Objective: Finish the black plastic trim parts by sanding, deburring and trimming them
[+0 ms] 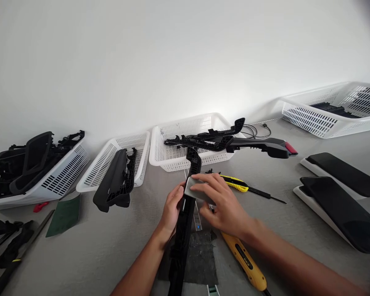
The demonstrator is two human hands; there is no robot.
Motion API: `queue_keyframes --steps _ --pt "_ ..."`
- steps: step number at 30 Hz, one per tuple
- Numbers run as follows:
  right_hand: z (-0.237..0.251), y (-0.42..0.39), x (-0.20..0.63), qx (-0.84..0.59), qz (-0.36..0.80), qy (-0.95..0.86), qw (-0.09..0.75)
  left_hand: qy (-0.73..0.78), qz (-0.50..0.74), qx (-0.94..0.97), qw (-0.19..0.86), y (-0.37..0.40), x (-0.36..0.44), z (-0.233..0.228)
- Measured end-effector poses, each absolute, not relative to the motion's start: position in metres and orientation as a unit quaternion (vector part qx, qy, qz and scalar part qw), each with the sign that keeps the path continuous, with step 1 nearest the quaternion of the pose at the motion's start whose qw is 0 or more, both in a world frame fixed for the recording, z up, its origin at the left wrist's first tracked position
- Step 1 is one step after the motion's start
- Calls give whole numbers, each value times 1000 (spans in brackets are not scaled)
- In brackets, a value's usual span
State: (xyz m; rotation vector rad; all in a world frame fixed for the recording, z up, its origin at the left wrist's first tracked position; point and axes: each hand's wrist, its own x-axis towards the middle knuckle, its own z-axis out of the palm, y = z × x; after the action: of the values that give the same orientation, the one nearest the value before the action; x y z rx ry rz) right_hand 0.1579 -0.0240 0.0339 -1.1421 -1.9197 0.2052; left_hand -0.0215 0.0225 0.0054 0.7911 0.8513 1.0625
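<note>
A long black plastic trim piece (182,242) stands out toward the baskets, its bent ribbed end farthest from me. My left hand (169,211) is closed around its left side near the middle. In my right hand (220,201) is a folded grey sheet of sandpaper (189,188), pressed by the fingers against the trim piece's upper part. Beneath lies a dark worn cloth-like pad (202,257). Just right of it is a yellow-handled corded tool (245,263). Beyond my right hand lies a yellow-and-black utility knife (236,183), alongside a thin black rod-like tool (267,195).
White baskets (180,165) with black plastic parts line the wall. Trim pieces (259,144) overhang some rims. At right lie two black-and-white panels (342,209). A green sheet (63,216), a red item (40,206) and a long file-like tool (33,236) are at left.
</note>
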Motion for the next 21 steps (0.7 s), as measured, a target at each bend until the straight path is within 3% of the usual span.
queue_keyframes --steps 4,10,15,21 --pt "36 -28 156 -384 151 -796 443 387 506 342 691 24 -23 10" --pt "30 -19 165 -540 231 -619 522 375 420 394 727 15 -18 21" --pt "30 -8 176 -565 276 -560 540 370 416 387 735 12 -14 23" --pt "32 -5 181 -504 365 -606 496 370 402 386 743 15 -20 19"
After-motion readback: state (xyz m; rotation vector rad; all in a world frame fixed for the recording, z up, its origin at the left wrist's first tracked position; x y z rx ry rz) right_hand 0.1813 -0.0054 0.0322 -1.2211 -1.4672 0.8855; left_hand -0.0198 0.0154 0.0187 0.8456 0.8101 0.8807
